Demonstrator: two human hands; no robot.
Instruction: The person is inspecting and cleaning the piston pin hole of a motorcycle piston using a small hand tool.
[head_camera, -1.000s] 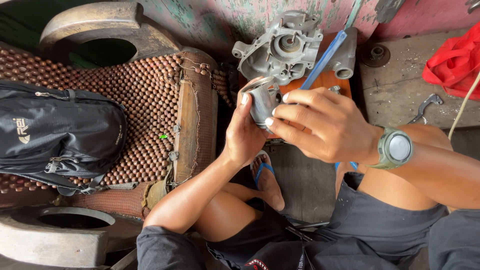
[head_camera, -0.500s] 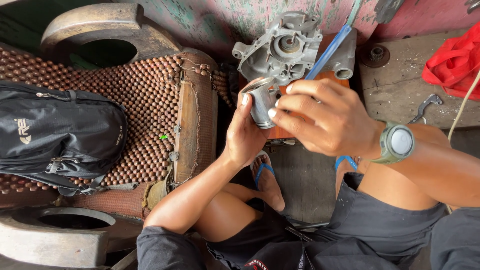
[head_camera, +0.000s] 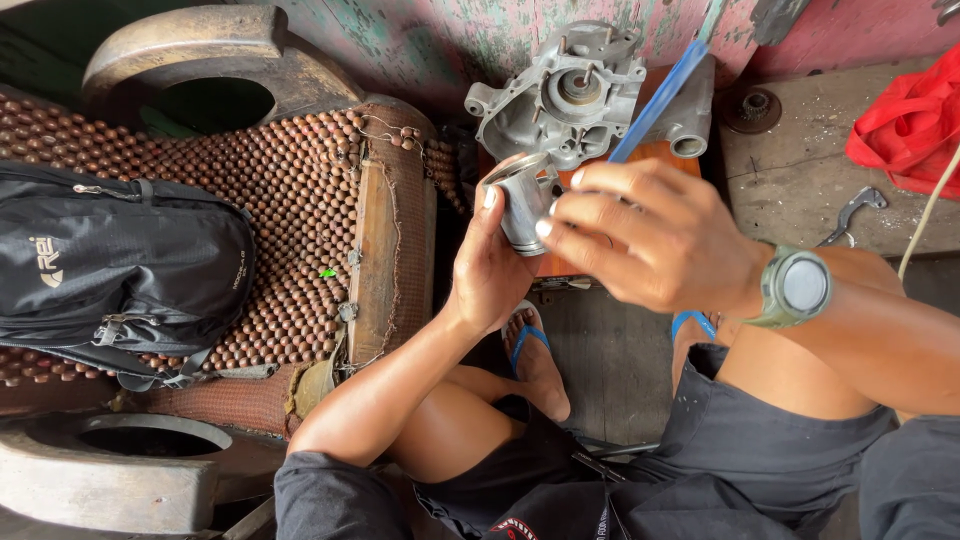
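Over the lap, a shiny metal piston (head_camera: 522, 203) is gripped by the left hand (head_camera: 492, 268) so the right hand's (head_camera: 660, 240) fingers, pinched on its side, can work.

One head-worn camera looks steeply down, close over the person's hands, lap and floor.

Silver piston (head_camera: 522, 205), black backpack (head_camera: 120, 260)

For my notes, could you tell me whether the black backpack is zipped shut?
Shut, seemingly: the black backpack lies flat, zipper lines closed, nothing spilling out.
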